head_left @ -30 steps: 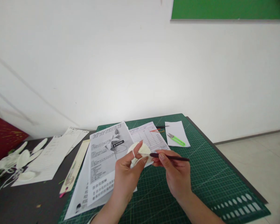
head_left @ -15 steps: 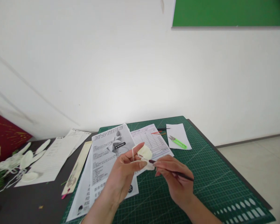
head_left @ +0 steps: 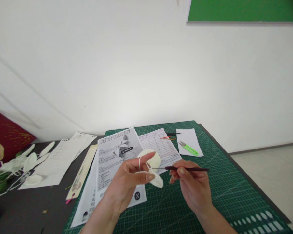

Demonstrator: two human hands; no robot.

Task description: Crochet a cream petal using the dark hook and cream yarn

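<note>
My left hand (head_left: pixel 130 177) pinches a small white crocheted piece (head_left: pixel 156 180) between thumb and fingers, its rounded end sticking out to the right. White yarn loops around the raised left index finger. My right hand (head_left: pixel 194 183) grips a crochet hook (head_left: pixel 188 168) by its dark handle, held nearly level. The hook's thin metal shaft reaches left to the yarn at the upper edge of the piece; its tip is too small to make out. Behind the left fingers shows a round, pale cream ball (head_left: pixel 154 160), probably yarn, partly hidden by the hand.
Printed sheets (head_left: pixel 117 143) and a form (head_left: pixel 158 143) lie on the green cutting mat (head_left: pixel 224 182). Green thread snips (head_left: pixel 189 148) rest on white paper at the right. White petal-shaped pieces (head_left: pixel 30 161), loose yarn, lined paper (head_left: pixel 53 159) and a ruler-like strip (head_left: pixel 84 169) are at left.
The hook has swung from slanting down to nearly level, and my right hand has shifted right. More of the white piece now shows below my left thumb. The view has moved slightly.
</note>
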